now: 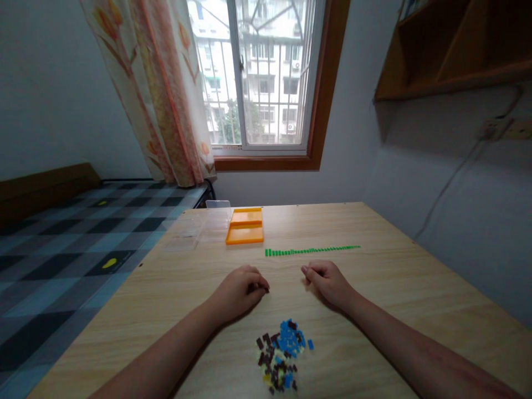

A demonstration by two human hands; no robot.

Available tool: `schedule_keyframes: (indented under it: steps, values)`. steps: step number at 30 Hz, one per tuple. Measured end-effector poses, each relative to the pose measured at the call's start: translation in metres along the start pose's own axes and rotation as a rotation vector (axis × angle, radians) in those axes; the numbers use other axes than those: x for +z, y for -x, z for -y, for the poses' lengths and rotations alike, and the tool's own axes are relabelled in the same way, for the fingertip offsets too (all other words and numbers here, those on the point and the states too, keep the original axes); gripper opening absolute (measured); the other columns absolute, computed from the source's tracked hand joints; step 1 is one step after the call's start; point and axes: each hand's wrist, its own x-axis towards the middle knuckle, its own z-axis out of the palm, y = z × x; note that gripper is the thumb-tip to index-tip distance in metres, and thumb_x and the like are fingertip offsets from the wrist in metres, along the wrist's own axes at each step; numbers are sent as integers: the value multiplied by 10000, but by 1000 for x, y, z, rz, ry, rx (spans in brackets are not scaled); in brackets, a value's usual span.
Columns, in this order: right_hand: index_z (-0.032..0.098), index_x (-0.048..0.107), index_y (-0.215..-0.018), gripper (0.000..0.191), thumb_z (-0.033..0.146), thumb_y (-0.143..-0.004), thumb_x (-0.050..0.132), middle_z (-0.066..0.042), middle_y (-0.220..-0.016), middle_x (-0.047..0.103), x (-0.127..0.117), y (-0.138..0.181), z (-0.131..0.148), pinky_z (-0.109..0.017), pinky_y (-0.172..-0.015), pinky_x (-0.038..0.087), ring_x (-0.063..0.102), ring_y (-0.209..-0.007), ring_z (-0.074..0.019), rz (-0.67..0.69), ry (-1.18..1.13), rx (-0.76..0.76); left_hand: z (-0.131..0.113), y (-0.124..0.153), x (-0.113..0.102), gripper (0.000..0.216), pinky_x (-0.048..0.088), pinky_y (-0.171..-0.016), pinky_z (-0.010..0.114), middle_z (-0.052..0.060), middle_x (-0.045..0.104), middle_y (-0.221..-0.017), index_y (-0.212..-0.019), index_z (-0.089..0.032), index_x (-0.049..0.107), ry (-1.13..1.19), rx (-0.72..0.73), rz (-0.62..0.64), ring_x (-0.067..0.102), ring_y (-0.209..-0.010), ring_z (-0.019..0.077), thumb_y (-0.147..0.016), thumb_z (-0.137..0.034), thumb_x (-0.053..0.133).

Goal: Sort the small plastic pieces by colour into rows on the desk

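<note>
At the middle of the bench (pixel 394 299) both hands rest with fingers curled under: the left hand (pixel 241 291) and the right hand (pixel 328 282) each show a closed grip, though I cannot tell whether either pinches a piece. Nearer the front edge lies the mixed pile (pixel 282 352) of blue, dark and yellow pieces, seemingly unsorted. Beyond the hands the green row (pixel 310 250) is already laid straight, so that colour looks done. An orange tray (pixel 245 226) sits toward the far edge.
</note>
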Motion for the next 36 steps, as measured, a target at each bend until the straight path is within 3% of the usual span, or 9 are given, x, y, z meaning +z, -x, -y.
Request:
schedule_keyframes:
  steps: [7,11,18,30,36]
  values:
    - [184,596,-548,449,428,-921,545,-17,-551,588,-1,0,2,-277,-598,388,544,-579,-161,14,12,17,-4,0,-2,290,492,-934,394,82,721,-1113,-1133,-221,722,-249,111,-2,598,-1038,251,-934,-177,517]
    - [181,597,-545,453,422,-925,546,-14,-548,582,-1,1,3,-276,-601,386,539,-578,-156,16,28,10,-6,0,-1,337,492,-978,443,114,691,-1200,-1232,-180,670,-334,71,-11,575,-1099,284,-935,-191,511]
    - [178,579,-537,454,410,-926,543,-10,-541,574,0,1,2,-267,-597,382,533,-572,-146,24,34,-8,-4,-1,0,330,503,-989,427,102,679,-1195,-1235,-181,661,-387,38,-14,573,-1110,270,-947,-209,502]
    - [178,579,-539,443,377,-932,536,-2,-525,556,0,2,7,-266,-581,353,508,-557,-139,45,42,-22,-7,-9,4,475,473,-1021,426,126,617,-1241,-1421,-171,537,-494,-72,-25,522,-1155,281,-961,-289,512]
    - [177,574,-534,448,374,-934,536,2,-522,548,0,2,8,-264,-573,341,495,-551,-133,47,49,-27,-12,-9,5,449,469,-1014,432,119,618,-1237,-1406,-186,560,-529,-92,7,520,-1139,286,-990,-338,483]
